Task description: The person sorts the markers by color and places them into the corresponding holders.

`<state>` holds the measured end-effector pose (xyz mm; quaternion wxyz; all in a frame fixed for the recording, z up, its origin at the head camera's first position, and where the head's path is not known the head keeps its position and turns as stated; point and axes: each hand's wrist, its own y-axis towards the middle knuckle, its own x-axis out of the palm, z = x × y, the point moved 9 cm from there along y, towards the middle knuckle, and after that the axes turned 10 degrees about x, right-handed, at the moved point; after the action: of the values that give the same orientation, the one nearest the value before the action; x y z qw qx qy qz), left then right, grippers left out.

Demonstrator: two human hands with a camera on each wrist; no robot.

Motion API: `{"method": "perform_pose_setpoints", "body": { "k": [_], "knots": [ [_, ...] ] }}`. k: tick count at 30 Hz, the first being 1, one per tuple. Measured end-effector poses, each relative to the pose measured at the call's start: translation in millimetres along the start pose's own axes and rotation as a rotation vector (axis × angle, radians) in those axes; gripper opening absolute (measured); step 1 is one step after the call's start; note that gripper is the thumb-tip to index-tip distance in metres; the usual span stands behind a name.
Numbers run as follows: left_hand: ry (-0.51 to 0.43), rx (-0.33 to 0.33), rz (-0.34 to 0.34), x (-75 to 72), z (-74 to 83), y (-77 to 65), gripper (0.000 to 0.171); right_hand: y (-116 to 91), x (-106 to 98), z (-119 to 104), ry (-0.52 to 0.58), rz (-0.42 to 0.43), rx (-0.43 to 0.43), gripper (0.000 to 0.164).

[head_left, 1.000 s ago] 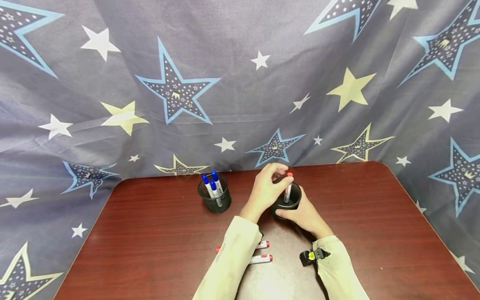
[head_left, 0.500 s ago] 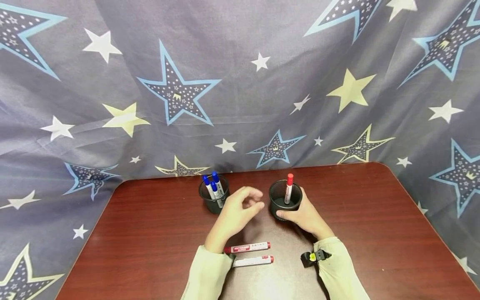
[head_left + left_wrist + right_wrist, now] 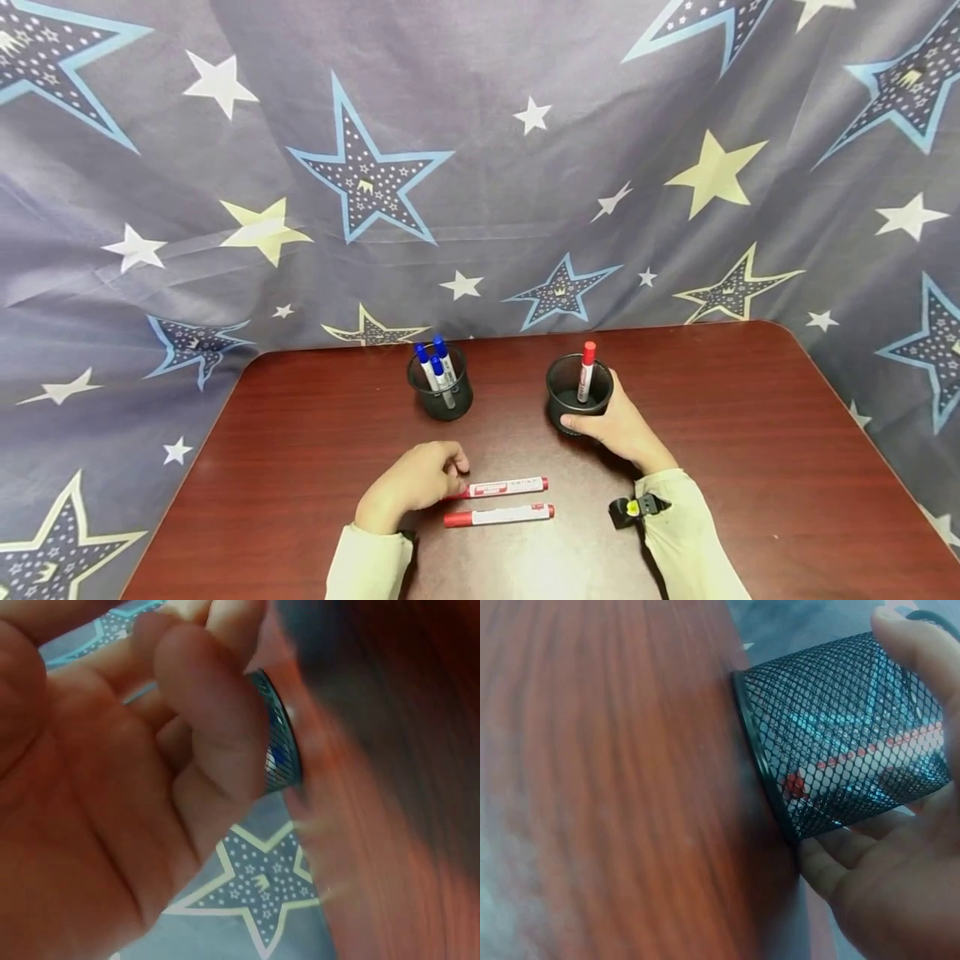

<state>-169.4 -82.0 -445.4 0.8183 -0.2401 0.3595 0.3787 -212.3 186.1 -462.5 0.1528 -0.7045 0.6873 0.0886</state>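
My right hand [image 3: 622, 429] grips a black mesh pen cup [image 3: 558, 404] from its right side, thumb across the front. The cup stands on the table, and one red-capped marker [image 3: 587, 375] leans upright inside; its white barrel shows through the mesh in the right wrist view. My left hand [image 3: 420, 479] is low over the table, loosely bent fingers right at the cap end of a red whiteboard marker [image 3: 510, 487]. Parallel to it, closer to me, lies a second red marker [image 3: 510, 515]. In the left wrist view the bent fingers [image 3: 217, 712] hide whatever is beyond them.
Another black mesh cup [image 3: 446, 404] with blue-capped markers [image 3: 437, 365] stands at the back left. The reddish-brown wooden table [image 3: 300, 467] ends at a grey curtain [image 3: 480, 208] printed with stars. A black strap [image 3: 636, 508] is on my right wrist.
My left hand let go of the red marker inside the right cup, then moved left and toward me to the markers on the table. My right hand stays on the cup.
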Motion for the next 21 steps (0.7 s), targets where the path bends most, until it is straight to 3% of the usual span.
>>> {"method": "perform_pose_setpoints", "body": {
  "k": [6,12,15,21],
  "knots": [
    [0.068,-0.052,-0.030,6.3,-11.1,-7.3,0.027,-13,-1,-28,0.016,-0.024,-0.003,0.079],
    [0.132,-0.060,-0.012,6.1,-16.3,-6.7,0.030,-3,1,-6,0.008,-0.018,0.000,0.084],
    [0.123,-0.061,-0.012,5.5,-17.3,-6.5,0.029,3,1,7,0.006,-0.011,0.003,0.086],
    [0.052,-0.018,0.012,-0.3,-12.1,-4.6,0.023,4,0,8,0.007,-0.014,-0.001,0.087]
  ]
}}
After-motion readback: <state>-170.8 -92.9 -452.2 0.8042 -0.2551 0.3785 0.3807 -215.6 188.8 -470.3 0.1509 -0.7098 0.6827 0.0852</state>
